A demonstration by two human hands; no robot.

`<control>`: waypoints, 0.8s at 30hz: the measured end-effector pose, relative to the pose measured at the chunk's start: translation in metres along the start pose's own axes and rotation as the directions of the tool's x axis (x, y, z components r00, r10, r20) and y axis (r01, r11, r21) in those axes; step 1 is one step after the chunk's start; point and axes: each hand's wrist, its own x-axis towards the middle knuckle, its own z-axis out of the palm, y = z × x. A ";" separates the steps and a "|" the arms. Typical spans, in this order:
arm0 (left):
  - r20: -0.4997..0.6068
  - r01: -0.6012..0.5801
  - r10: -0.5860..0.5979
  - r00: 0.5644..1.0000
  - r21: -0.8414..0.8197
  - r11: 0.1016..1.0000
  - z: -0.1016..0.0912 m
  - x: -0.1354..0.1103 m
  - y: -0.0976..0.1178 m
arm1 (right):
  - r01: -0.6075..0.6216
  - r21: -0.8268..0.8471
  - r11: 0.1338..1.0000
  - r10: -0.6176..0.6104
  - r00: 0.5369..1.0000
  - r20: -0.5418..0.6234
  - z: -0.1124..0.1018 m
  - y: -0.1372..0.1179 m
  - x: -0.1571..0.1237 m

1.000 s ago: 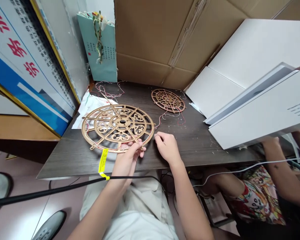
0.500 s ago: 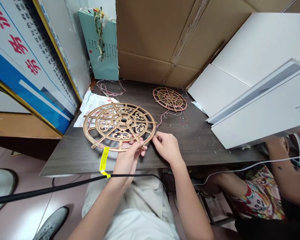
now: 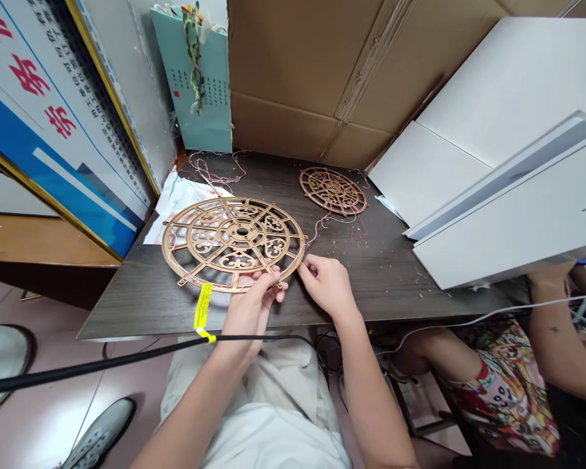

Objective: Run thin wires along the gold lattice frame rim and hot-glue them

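A large round golden openwork frame (image 3: 231, 233), with spokes and scrollwork, is tilted above the near part of the table. My left hand (image 3: 254, 299) grips its near rim, thumb on top and fingers underneath. My right hand (image 3: 328, 286) is closed beside the right rim, thumb and fingertips pressed together; whatever lies between them is hidden. Thin red and white wires (image 3: 316, 233) run along the rim and off its right side. A smaller round openwork frame (image 3: 333, 190) lies farther back, with wires on and around it.
Printed paper (image 3: 156, 229) lies under the large frame's left side on the dark table (image 3: 127, 293). Cardboard (image 3: 293, 71), a teal bag (image 3: 202, 98) and white boxes (image 3: 512, 215) stand around. A black cable (image 3: 127, 355) with a yellow tag crosses in front. Another person's arm (image 3: 557, 326) is at right.
Both hands and the large frame keep nearly the same position. The view has shifted slightly, and the other person's arm at the right has moved a little.
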 end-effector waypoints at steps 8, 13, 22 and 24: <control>-0.003 0.004 -0.004 1.000 -0.003 1.000 0.000 0.000 -0.001 | 0.002 -0.006 1.000 -0.002 1.000 -0.005 0.000 0.000 0.000; 0.003 0.006 -0.006 1.000 -0.002 1.000 -0.001 0.000 -0.001 | 0.003 -0.004 1.000 -0.003 1.000 -0.005 0.000 0.001 0.001; 0.004 0.004 -0.004 1.000 0.005 1.000 -0.002 0.001 -0.001 | 0.027 0.020 0.999 -0.027 0.999 -0.017 0.002 0.001 -0.001; -0.006 0.017 -0.016 1.000 0.012 1.000 -0.002 0.001 -0.001 | 0.045 0.034 0.998 -0.044 0.999 -0.007 -0.003 0.006 -0.003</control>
